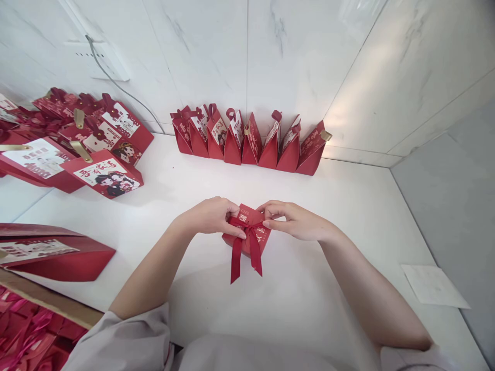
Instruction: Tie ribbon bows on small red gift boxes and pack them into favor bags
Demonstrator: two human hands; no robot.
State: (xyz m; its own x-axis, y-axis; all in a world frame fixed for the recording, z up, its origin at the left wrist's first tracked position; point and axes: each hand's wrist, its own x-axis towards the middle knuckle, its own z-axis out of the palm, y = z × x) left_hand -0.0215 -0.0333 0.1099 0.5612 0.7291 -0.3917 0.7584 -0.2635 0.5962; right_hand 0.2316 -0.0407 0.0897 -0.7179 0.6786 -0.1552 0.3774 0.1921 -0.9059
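Small red card box with pale printed lettering: sat between both hands, on or just above the smooth white tabletop; could not tell which.
Glossy dark-red fabric ribbon: crossed the box into a bow, with two tails draped toward the near edge.
Left hand: clasped the box's left side in curled fingers, with thumb laid against the ribbon beside the knot.
Right hand: pinched the ribbon just right of the knot between bent fingers.
Bow step: looked, as a judgement, like tightening and shaping of loops.
Next adjustment: called, most likely, for a steady left hold and a gentle, even draw at right, without creasing the card.
Row of eight wedge-shaped red card boxes: stood along the marble-patterned wall, apart from both hands.
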